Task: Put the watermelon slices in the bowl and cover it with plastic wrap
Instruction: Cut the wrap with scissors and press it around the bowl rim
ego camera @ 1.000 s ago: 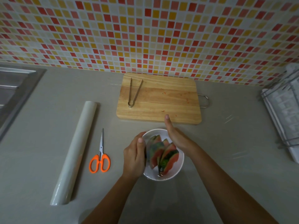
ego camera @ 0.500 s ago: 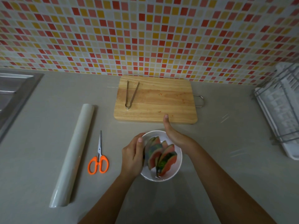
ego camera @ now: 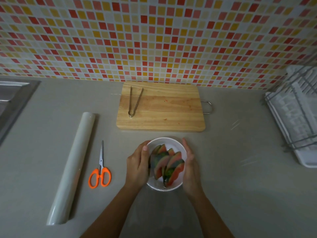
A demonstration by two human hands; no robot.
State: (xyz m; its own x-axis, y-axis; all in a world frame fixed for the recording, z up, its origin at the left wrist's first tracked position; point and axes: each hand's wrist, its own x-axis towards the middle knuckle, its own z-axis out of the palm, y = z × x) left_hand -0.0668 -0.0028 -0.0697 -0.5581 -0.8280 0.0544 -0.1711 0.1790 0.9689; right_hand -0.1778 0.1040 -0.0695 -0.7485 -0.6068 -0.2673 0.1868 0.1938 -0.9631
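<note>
Where the grey counter [ego camera: 240, 194] begins at the left, a steel sink [ego camera: 10, 100] shows at its far edge. Right of it lies the plastic wrap roll [ego camera: 73, 165], then orange-handled scissors [ego camera: 100, 174] just beside it. Farther off, a wooden cutting board [ego camera: 161, 107] carries metal tongs [ego camera: 134, 102] on its left part. Near of the board, the left hand [ego camera: 137, 165] curls round the left rim of the white bowl [ego camera: 171, 143], thumb on the edge. The watermelon slices [ego camera: 166, 165] stand on edge inside the bowl. The right hand [ego camera: 190, 169] lies flat against the bowl's right side, fingers straight. A dish rack [ego camera: 295, 114] stands at the far right.
</note>
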